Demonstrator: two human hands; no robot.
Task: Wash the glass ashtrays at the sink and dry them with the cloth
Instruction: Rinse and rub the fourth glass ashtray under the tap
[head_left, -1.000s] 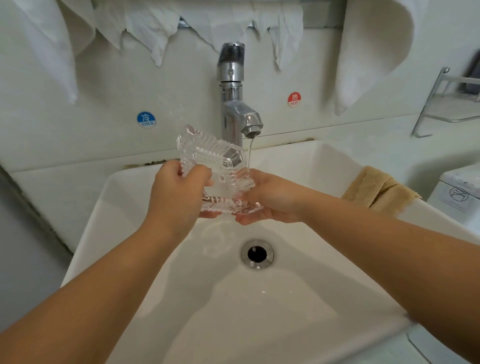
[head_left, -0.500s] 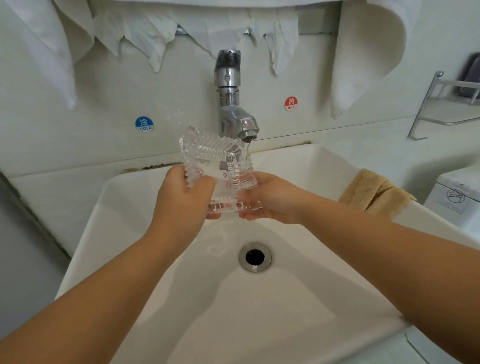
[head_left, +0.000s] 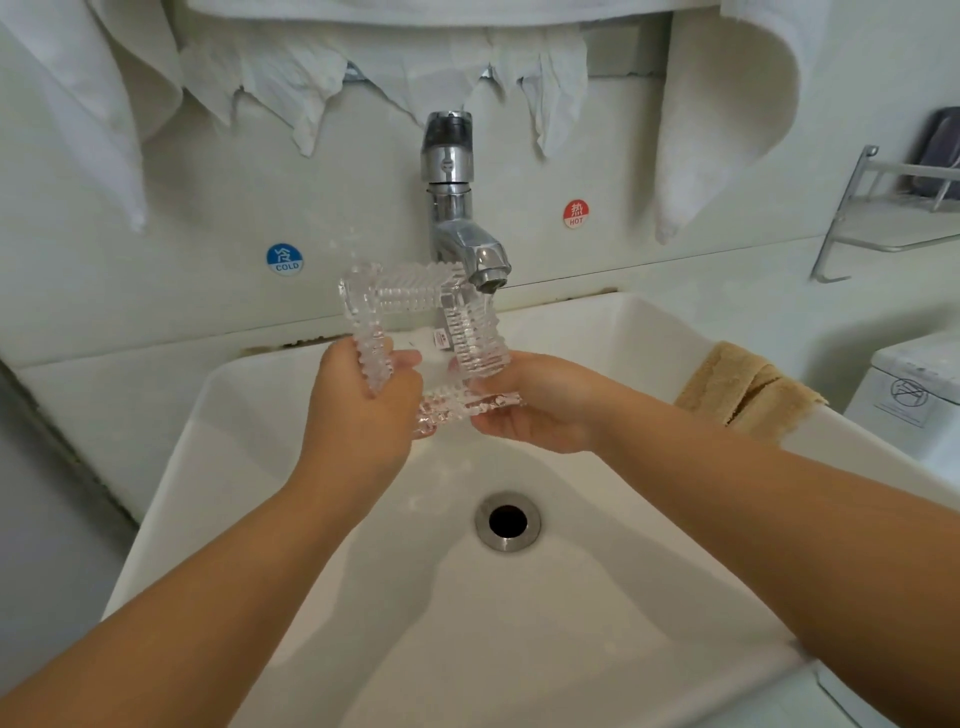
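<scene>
Gripping the left ribbed edge of the square glass ashtray (head_left: 423, 332), the left hand (head_left: 363, 410) is curling its fingers round that side, thumb showing through the clear glass. This ashtray is being held tilted up on edge above the white sink (head_left: 322, 545), its upper right corner sitting just under the spout of the chrome faucet (head_left: 457, 218), where a thin stream of water is running onto the glass. On the other side, the right hand (head_left: 540, 405) is grasping the ashtray's lower right edge, fingers wrapping beneath it. Below both hands, the round metal drain (head_left: 508, 521) is lying open in the basin floor. Behind on the wall, a blue COLD sticker (head_left: 284, 259) is sitting left of the faucet and a red HOT sticker (head_left: 576, 213) right of it. Farther right, a folded tan cloth (head_left: 748, 389) is resting on the sink's rim, well apart from the hands.
</scene>
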